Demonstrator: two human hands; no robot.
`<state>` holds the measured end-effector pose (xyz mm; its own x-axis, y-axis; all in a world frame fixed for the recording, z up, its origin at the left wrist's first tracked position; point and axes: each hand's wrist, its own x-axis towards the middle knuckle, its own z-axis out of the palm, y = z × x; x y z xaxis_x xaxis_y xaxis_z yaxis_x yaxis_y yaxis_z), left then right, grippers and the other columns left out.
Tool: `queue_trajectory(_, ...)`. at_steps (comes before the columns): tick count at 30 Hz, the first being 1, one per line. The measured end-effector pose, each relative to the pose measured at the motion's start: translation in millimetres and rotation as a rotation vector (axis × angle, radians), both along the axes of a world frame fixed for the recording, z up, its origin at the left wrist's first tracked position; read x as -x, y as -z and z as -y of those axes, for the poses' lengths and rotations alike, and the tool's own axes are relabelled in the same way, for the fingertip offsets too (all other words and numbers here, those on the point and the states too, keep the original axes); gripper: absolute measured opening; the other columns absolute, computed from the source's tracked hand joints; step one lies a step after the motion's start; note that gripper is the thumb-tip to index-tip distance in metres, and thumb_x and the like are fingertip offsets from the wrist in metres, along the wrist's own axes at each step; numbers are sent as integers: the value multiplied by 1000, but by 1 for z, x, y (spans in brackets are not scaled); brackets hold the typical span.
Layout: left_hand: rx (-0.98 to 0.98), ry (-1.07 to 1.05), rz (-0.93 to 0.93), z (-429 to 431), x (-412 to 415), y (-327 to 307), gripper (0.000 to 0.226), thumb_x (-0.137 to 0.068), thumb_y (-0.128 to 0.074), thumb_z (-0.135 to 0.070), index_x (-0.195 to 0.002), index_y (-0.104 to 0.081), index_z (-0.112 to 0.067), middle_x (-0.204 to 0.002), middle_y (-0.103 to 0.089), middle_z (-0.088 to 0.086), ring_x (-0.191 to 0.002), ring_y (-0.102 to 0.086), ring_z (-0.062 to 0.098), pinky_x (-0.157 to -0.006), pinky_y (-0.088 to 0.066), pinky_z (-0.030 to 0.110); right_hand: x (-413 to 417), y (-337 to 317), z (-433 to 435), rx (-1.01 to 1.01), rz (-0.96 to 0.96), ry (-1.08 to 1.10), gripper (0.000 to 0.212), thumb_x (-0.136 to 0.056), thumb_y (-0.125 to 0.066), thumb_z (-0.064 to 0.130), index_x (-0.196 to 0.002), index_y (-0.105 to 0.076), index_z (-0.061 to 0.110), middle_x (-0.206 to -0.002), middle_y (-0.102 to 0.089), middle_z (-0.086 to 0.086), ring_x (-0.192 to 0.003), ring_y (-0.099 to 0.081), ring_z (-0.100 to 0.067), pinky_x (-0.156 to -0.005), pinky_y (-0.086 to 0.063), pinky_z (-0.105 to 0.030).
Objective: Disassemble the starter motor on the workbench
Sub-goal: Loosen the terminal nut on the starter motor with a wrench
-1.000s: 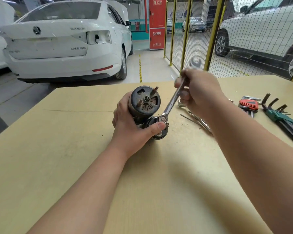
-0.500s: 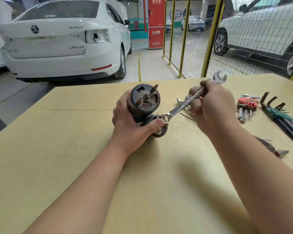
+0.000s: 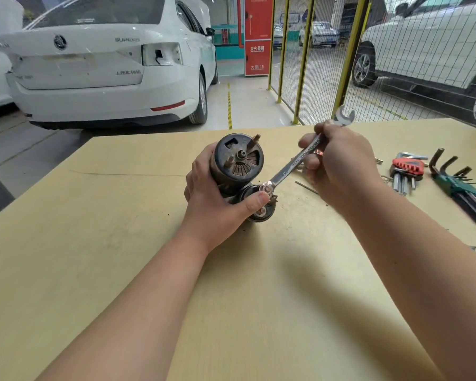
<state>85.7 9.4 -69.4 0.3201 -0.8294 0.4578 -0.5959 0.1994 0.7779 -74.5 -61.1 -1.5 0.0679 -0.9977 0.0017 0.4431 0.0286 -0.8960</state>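
Wrench (image 3: 294, 166) on terminal nut (image 3: 266, 187); starter motor (image 3: 238, 160) held end-up on the surface (image 3: 121, 243).
Grip: left hand (image 3: 215, 199) wraps the motor body, thumb beside the nut; right hand (image 3: 338, 160) clasps the wrench shank. We would brace the housing hard and pull in short, square strokes so the ring end cannot slip; we cannot tell whether it is fully seated.

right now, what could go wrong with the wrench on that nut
1. The left thumb lies right beside the nut; if the wrench slips off, it could get hit or pinched.
2. Only the left hand holds the motor, with no clamp in view; a hard pull by the right hand might twist it loose on the table.
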Motion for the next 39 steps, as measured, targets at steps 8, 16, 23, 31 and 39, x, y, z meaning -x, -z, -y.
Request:
queue_trajectory(8,-4,10,-29,2,0,0,95,-44,-68,-70,-122,-14,-56,-133,-30,-18,-127,-23,4,-111,-24,33,-25,-46,12,251,-423,-359,25,-101,-35,23,-85,-51,13,-57,-59,-1,-38,-35,-12,-39,-26,-22)
queue_trajectory(16,5,15,-45,3,0,1,97,-44,-67,-69,-125,-17,-51,-138,-33,-13,-128,-23,5,-113,-25,36,-1,-39,9,388,-130,-255,22,-102,-33,19,-89,-49,10,-58,-59,-1,-37,-37,-12,-35,-28,-20)
queue_trajectory(23,6,5,-44,2,0,0,107,-47,-64,-70,-138,-23,-32,-141,-35,-7,-132,-24,13,-114,-25,43,7,17,-6,-23,194,47,20,-101,-34,20,-88,-47,12,-59,-60,-4,-35,-38,-8,-34,-32,-17)
queue_trajectory(31,-2,-6,-37,3,1,0,102,-50,-65,-69,-137,-23,-37,-139,-33,-12,-132,-24,10,-114,-27,43,5,11,-2,-16,118,33,21,-101,-34,20,-87,-48,12,-55,-63,-3,-34,-40,-10,-36,-34,-17)
queue_trajectory(39,15,0,-55,2,2,-1,94,-45,-68,-70,-124,-18,-52,-131,-33,-19,-131,-24,9,-114,-26,44,-11,-35,8,209,-342,-210,22,-101,-35,20,-90,-51,10,-57,-64,-1,-39,-42,-13,-37,-33,-24)
